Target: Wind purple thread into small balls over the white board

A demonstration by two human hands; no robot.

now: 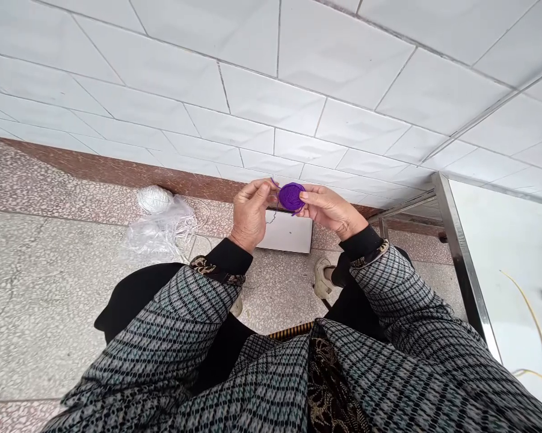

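A small round purple crocheted piece (291, 196) is held up in front of me, between both hands. My right hand (328, 209) pinches its right edge with fingers closed. My left hand (251, 212) is closed at its left edge, pinching the purple strand or a thin hook there; I cannot make out which. A thin dark thread hangs down from the left hand. Both arms wear checked grey sleeves with black cuffs.
A white ball of yarn (154, 198) lies on a clear plastic bag (160, 231) on the speckled floor at the left. A white box (287, 231) stands against the tiled wall. A metal-framed white table (460, 252) with a yellow cord (535, 325) is at the right.
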